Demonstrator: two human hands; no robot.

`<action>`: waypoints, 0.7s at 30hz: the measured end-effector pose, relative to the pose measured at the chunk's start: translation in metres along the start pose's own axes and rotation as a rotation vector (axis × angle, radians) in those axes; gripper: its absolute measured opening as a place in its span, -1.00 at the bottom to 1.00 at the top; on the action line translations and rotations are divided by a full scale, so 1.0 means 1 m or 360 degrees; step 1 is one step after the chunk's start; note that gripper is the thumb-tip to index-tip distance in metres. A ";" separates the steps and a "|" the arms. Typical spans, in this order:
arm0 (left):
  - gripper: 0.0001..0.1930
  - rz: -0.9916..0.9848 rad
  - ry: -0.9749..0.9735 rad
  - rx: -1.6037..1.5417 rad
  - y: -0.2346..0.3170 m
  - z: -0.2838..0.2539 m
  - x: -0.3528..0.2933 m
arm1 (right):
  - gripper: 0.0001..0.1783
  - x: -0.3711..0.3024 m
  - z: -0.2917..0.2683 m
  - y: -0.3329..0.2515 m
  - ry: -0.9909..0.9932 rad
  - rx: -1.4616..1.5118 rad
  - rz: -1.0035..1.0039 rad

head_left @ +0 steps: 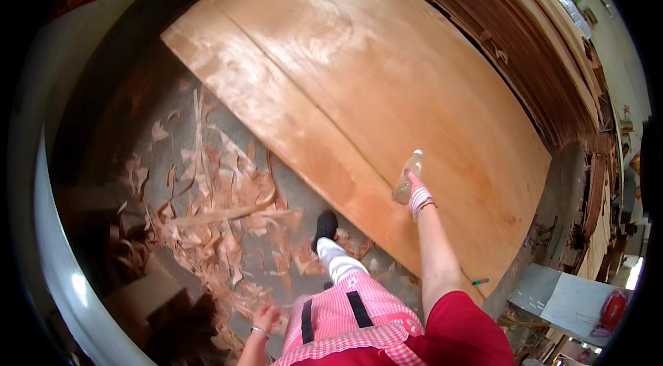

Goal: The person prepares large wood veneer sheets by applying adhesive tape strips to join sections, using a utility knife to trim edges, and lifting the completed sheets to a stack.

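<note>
My right hand, in a pink and white knit glove, is closed round a clear plastic bottle with a white cap. The bottle is tilted over a large sheet of wood veneer or plywood, its cap end pointing away from me. Down by my apron, my left hand hangs bare and holds nothing, fingers loosely apart, with a band at the wrist. A small green and red object lies on the sheet near my right elbow; its kind is too small to tell.
Torn veneer scraps litter the grey floor to the left of the sheet. Along the far right stands a tall stack of brown veneer sheets. A pale board with a red object is at lower right. A curved metal edge rises at lower left.
</note>
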State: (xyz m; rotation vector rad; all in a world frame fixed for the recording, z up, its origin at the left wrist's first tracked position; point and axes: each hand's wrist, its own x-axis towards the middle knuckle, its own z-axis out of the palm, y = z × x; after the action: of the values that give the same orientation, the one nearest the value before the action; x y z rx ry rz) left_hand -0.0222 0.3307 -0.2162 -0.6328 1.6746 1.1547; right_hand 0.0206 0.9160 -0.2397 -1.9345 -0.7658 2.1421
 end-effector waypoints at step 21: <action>-0.76 0.0017 -0.0152 0.0479 0.296 -0.014 0.144 | -0.57 0.061 0.352 -0.129 -0.0686 -0.0116 -0.0127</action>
State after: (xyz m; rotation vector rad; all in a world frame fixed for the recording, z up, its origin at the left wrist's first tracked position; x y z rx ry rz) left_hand -0.3270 0.4561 -0.2281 -0.3735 1.7264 0.9008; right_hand -0.3564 0.9605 -0.2215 -1.4518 -0.9807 2.5450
